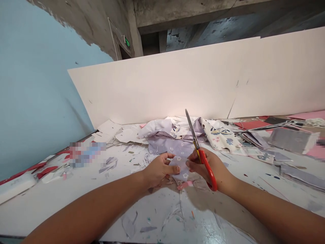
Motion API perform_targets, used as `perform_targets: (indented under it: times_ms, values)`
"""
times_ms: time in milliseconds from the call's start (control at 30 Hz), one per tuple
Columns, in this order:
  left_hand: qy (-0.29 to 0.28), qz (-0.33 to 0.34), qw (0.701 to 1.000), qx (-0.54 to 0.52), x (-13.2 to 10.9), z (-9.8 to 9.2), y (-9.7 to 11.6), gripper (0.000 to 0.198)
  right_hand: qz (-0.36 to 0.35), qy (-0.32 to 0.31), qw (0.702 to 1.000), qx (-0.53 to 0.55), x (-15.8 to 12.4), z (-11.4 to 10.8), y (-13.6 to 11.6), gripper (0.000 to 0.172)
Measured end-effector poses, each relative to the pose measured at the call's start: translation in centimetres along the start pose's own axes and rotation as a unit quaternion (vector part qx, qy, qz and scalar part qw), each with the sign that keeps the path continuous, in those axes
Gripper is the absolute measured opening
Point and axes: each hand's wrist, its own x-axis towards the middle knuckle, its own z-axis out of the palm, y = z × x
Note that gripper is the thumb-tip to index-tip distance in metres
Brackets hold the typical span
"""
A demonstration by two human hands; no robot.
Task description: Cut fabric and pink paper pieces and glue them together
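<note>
Lilac piece (183,173) pinched above a littered worktop (63,211)

From the head view, the main risk: fingers of both hands crowded around so small a piece, with little margin from the scissors (191,130). Any slip of the blades toward the pinch, a likely cause of a nicked fingertip. A slackened pinch, a second hazard: a limp piece sliding out of line, then a crooked edge. Also a pink scrap (185,185) just below the hands, easily caught or lost among the litter.

Left hand (158,169): half closed, fingers curled, thumb and fingertips pinching the piece's left side. Right hand (207,166): closed around the red handles, with fingertips seemingly against the piece's right side. Blades pointing up and away from the piece, apparently together, though any small gap too fine to tell.

The piece itself: between the hands, just above the worktop, whether paper or cloth impossible to tell. Beyond it, a heap of lilac and cream floral cloth (172,134), apart from both hands, and a cream board (162,83) standing along the far side. Farther right, a grey block (291,140); farther left, red scraps (45,171).
</note>
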Motion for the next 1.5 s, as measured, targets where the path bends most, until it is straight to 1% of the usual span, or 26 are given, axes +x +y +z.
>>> perform_targets:
  times_ms: [67, 167, 300, 400, 467, 567, 700, 833, 933, 1033, 1133, 1200, 1267, 1367, 1433, 1500]
  values:
    - [-0.027, -0.006, 0.999, -0.037, 0.3, -0.2, 0.0, 0.056, -0.025, 0.017, 1.0, -0.007, 0.0, 0.2, 0.2, 0.016]
    - [-0.055, -0.018, 0.997, -0.059, 0.3, -0.5, 0.3, 0.054, -0.061, 0.04, 0.997, 0.001, -0.1, 0.3, 0.5, 0.018]
    - [-0.079, -0.023, 0.996, -0.036, 0.1, -0.6, 0.8, 0.054, -0.088, 0.039, 0.995, 0.002, -0.2, 0.4, 0.8, 0.019]
    - [-0.094, -0.027, 0.995, -0.012, 0.0, -0.5, 0.8, 0.043, -0.109, 0.037, 0.993, -0.029, -0.2, 0.4, 0.9, 0.017]
    - [-0.094, -0.028, 0.995, -0.011, 0.1, -0.5, 0.8, 0.037, -0.124, 0.039, 0.991, -0.045, -0.1, 0.3, 1.1, 0.016]
    - [-0.071, -0.013, 0.997, -0.013, 0.1, -0.5, 0.5, 0.036, -0.131, 0.036, 0.99, -0.045, 0.1, 0.3, 1.3, 0.015]
    - [-0.024, 0.009, 0.999, 0.026, -0.1, -0.3, 0.0, 0.033, -0.114, 0.028, 0.993, -0.032, -0.1, 0.3, 1.1, 0.017]
    - [0.033, 0.062, 0.997, 0.042, -0.6, 0.3, -0.2, 0.029, -0.07, -0.002, 0.998, 0.007, -0.4, 0.3, 0.4, 0.024]
    - [0.062, 0.105, 0.991, 0.06, -0.9, 0.8, 0.0, 0.027, -0.027, -0.025, 0.999, 0.02, -0.4, 0.4, 0.0, 0.025]
    - [0.077, 0.126, 0.988, 0.052, -1.1, 1.2, 0.2, 0.027, 0.018, -0.041, 0.997, 0.058, -0.3, 0.7, 0.1, 0.025]
    - [0.083, 0.116, 0.988, 0.059, -1.4, 1.4, 0.3, 0.027, 0.057, -0.027, 0.993, 0.105, -0.1, 1.1, 0.4, 0.024]
    - [0.076, 0.11, 0.989, 0.061, -1.4, 1.5, 0.5, 0.028, 0.074, -0.014, 0.99, 0.119, 0.0, 1.2, 0.5, 0.023]
    - [0.074, 0.104, 0.99, 0.055, -1.5, 1.6, 0.6, 0.029, 0.077, -0.005, 0.99, 0.117, 0.1, 1.3, 0.5, 0.022]
    - [0.098, 0.096, 0.989, 0.051, -1.4, 1.6, 0.7, 0.031, 0.065, -0.007, 0.993, 0.103, 0.1, 1.2, 0.5, 0.022]
    - [0.115, 0.111, 0.985, 0.061, -1.3, 1.6, 0.6, 0.029, 0.059, -0.011, 0.994, 0.089, 0.0, 1.1, 0.4, 0.021]
    - [0.119, 0.129, 0.981, 0.079, -1.1, 1.5, 0.5, 0.027, 0.054, -0.009, 0.996, 0.068, -0.1, 1.0, 0.3, 0.022]
